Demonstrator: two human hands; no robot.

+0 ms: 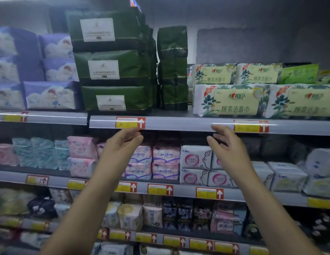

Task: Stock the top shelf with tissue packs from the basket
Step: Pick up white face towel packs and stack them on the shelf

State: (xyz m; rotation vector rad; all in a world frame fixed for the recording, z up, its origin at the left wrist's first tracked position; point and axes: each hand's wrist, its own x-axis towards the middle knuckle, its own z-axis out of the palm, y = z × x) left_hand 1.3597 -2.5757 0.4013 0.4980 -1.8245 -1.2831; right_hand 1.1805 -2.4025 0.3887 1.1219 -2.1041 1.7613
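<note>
Now both hands are up, just under the edge of the top shelf [179, 124]. The left hand [122, 142] and the right hand [226, 144] have loose, spread fingers and hold nothing. Their palms face each other, maybe to fit round one pack. Green tissue packs [134, 65] sit piled on that shelf, labels out for reading. No basket shows

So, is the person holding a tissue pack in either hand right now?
No, the left hand and the right hand are both open and empty, just below the front edge of the top shelf.
</note>
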